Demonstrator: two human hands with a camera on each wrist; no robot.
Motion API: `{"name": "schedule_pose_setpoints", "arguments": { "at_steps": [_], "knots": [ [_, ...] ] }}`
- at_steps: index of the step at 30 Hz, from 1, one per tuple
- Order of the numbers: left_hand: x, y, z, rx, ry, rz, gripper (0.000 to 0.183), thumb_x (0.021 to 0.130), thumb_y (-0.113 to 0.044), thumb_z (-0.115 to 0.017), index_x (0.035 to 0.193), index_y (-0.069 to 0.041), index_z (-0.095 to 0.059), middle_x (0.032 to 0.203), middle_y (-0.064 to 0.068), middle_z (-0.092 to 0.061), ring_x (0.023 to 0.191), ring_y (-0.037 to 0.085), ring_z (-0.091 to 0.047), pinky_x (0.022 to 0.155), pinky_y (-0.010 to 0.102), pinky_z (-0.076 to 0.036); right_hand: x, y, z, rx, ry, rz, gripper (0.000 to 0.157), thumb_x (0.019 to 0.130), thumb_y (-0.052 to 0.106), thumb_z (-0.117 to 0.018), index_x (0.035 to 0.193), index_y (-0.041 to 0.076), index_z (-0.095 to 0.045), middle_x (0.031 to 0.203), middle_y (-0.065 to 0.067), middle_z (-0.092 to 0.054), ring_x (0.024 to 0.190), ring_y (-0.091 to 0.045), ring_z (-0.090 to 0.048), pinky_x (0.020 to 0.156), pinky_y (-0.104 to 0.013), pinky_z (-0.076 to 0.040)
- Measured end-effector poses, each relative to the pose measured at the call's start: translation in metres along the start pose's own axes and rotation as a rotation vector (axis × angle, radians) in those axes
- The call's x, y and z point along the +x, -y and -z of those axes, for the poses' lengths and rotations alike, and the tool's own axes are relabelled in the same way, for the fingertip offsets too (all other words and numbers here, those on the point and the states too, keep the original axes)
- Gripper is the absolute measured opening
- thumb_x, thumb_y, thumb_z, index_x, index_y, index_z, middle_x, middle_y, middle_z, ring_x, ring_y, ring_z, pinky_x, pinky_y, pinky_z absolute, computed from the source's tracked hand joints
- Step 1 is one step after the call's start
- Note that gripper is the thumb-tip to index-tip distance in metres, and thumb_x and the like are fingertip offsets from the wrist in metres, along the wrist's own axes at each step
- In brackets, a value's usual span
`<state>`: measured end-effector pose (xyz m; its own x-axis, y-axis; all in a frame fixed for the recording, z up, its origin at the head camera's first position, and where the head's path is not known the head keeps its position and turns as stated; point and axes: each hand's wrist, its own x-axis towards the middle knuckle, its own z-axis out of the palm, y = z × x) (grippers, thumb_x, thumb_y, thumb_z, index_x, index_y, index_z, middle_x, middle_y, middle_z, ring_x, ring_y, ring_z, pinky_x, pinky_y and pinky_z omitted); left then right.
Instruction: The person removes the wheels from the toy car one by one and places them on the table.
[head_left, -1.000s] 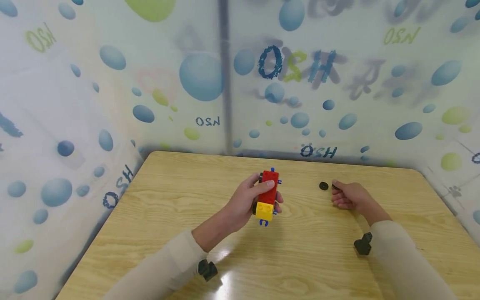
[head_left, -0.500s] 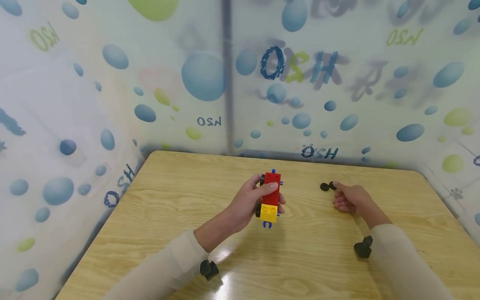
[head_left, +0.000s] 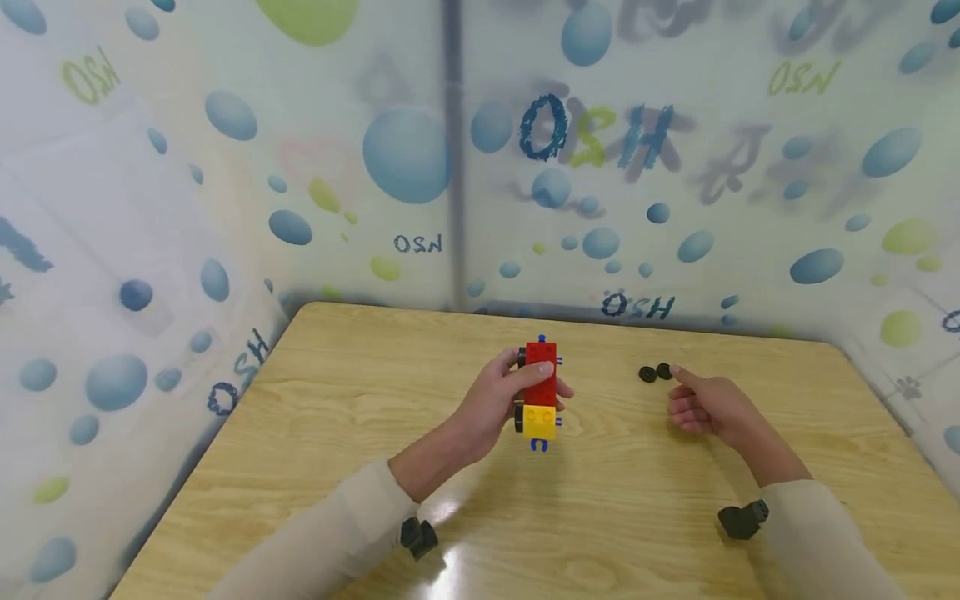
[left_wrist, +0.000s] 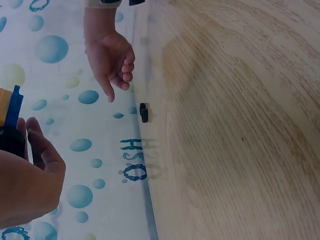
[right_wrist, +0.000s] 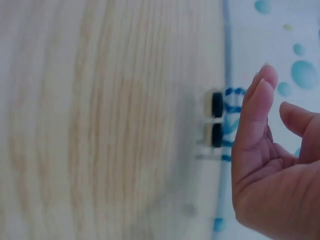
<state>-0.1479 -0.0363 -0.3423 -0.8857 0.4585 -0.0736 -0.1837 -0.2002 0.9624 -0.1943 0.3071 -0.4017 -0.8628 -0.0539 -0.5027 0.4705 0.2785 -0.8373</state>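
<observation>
My left hand [head_left: 480, 408] grips a toy car [head_left: 540, 393] made of building blocks, thumb on top and fingers beneath. It has a red block, a yellow block [head_left: 539, 422] and a blue hook at the near end. Black wheels [head_left: 519, 419] sit on its left side; bare blue axle ends [head_left: 559, 422] stick out on the right. Two loose black wheels [head_left: 648, 374] lie side by side on the table. Just right of them is my right hand [head_left: 708, 407], holding nothing, its thumb apart from the loosely bent fingers [right_wrist: 257, 110].
The wooden table [head_left: 360, 367] runs back to a printed wall curtain [head_left: 337, 167] with blue and green spots. Black wrist cameras [head_left: 418, 538] are strapped at both sleeves. Glare shows on the table's near part.
My right hand has let go of a black wheel, setting it down next to the other, and has drawn slightly back to the right. The left hand keeps its hold on the car.
</observation>
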Motion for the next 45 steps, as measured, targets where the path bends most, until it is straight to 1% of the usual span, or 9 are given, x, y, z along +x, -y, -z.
{"name": "schedule_pose_setpoints", "arguments": {
  "at_steps": [6,12,16,22,28,32,36,40,45],
  "knots": [
    [0.004,-0.001,-0.001,-0.001,-0.051,-0.01,0.043,0.095,-0.031,-0.059,0.127,-0.007,-0.043,0.11,0.011,-0.071,0.104,0.024,-0.064,0.093,0.033,-0.046,-0.024,0.009,-0.012,-0.067,0.01,0.045,0.073,0.094,0.061,-0.047,0.114,-0.009,-0.053,0.072,0.0,-0.067,0.062,-0.011,-0.066,0.065,-0.029,-0.057],
    [0.006,0.002,0.002,-0.146,-0.111,0.004,0.054,0.093,-0.022,-0.063,0.138,-0.011,-0.035,0.109,0.011,-0.069,0.101,0.024,-0.067,0.085,0.032,-0.054,-0.042,0.014,-0.03,-0.081,0.052,0.105,0.072,0.095,0.059,-0.048,0.114,-0.011,-0.053,0.072,0.0,-0.067,0.061,-0.011,-0.065,0.065,-0.031,-0.058],
    [0.006,0.001,0.003,-0.208,-0.123,-0.01,0.051,0.092,-0.015,-0.063,0.137,-0.015,-0.038,0.113,0.012,-0.064,0.099,0.025,-0.067,0.08,0.032,-0.055,-0.05,0.018,-0.044,-0.086,0.092,0.152,0.069,0.097,0.055,-0.048,0.114,-0.012,-0.054,0.073,-0.002,-0.067,0.061,-0.013,-0.066,0.067,-0.034,-0.058],
    [0.005,-0.001,0.002,-0.254,-0.108,-0.029,0.037,0.091,-0.012,-0.063,0.121,-0.014,-0.042,0.113,0.012,-0.059,0.089,0.023,-0.067,0.076,0.031,-0.057,-0.058,0.024,-0.066,-0.101,0.151,0.215,0.067,0.096,0.052,-0.051,0.112,-0.013,-0.056,0.075,-0.007,-0.069,0.061,-0.016,-0.065,0.067,-0.035,-0.058],
    [0.004,-0.001,0.0,-0.312,-0.104,-0.028,0.024,0.091,-0.006,-0.061,0.102,-0.013,-0.041,0.106,0.01,-0.055,0.087,0.022,-0.067,0.074,0.031,-0.058,-0.067,0.031,-0.085,-0.06,0.274,0.254,0.053,0.098,0.045,-0.052,0.11,-0.007,-0.059,0.077,-0.006,-0.069,0.063,-0.016,-0.066,0.067,-0.035,-0.058],
    [0.005,0.0,-0.001,-0.317,-0.124,-0.019,0.02,0.091,-0.005,-0.061,0.093,-0.013,-0.043,0.103,0.008,-0.053,0.092,0.022,-0.064,0.077,0.031,-0.058,-0.072,0.035,-0.094,0.001,0.357,0.287,0.044,0.099,0.036,-0.055,0.117,-0.004,-0.056,0.079,-0.004,-0.07,0.063,-0.014,-0.066,0.065,-0.032,-0.058],
    [0.005,0.001,-0.001,-0.306,-0.133,-0.003,0.016,0.092,-0.007,-0.06,0.09,-0.012,-0.045,0.102,0.007,-0.053,0.092,0.021,-0.06,0.077,0.028,-0.057,-0.077,0.039,-0.1,0.029,0.422,0.355,0.04,0.099,0.027,-0.057,0.124,-0.004,-0.051,0.08,-0.003,-0.07,0.063,-0.014,-0.066,0.063,-0.031,-0.058],
    [0.006,0.002,-0.001,-0.292,-0.153,0.002,0.016,0.092,-0.01,-0.062,0.085,-0.011,-0.048,0.096,0.006,-0.052,0.084,0.018,-0.058,0.068,0.023,-0.054,-0.082,0.041,-0.106,0.024,0.42,0.421,0.035,0.098,0.022,-0.058,0.12,-0.005,-0.054,0.081,-0.005,-0.07,0.064,-0.016,-0.066,0.063,-0.033,-0.057],
    [0.006,0.005,-0.002,-0.234,-0.142,0.037,0.021,0.09,-0.012,-0.064,0.073,-0.013,-0.052,0.094,0.004,-0.056,0.087,0.02,-0.057,0.066,0.024,-0.051,-0.083,0.044,-0.115,-0.012,0.33,0.477,0.031,0.098,0.026,-0.059,0.104,-0.004,-0.063,0.081,-0.007,-0.069,0.066,-0.022,-0.067,0.065,-0.036,-0.058]
  ]
}}
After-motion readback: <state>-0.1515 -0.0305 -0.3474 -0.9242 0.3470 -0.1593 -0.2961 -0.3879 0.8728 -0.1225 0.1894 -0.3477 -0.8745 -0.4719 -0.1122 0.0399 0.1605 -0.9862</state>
